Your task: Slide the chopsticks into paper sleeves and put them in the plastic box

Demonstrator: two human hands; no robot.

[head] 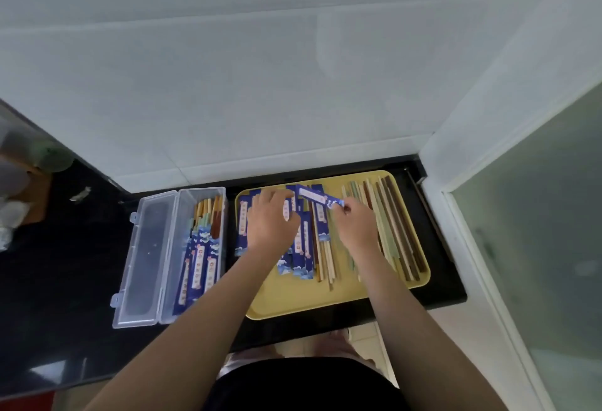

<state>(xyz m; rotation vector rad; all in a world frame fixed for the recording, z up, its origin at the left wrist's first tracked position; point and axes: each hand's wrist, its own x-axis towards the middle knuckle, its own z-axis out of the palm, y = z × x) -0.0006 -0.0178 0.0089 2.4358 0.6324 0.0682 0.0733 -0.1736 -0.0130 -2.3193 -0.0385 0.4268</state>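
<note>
Both hands, left hand (272, 220) and right hand (353, 224), pinch a blue printed paper sleeve (317, 197), seemingly empty. Sleeved pairs fill the clear plastic box (169, 254) at nine o'clock. Bare wooden chopsticks (387, 224) wait on the yellow tray (309, 299) at three o'clock.

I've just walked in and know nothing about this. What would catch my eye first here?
Probably the yellow tray on the black counter, strewn with blue paper sleeves on its left side and bare chopsticks along its right. Above it, the left hand and right hand hold one blue sleeve between them. Left of the tray, the open clear plastic box already holds several sleeved chopsticks.
</note>
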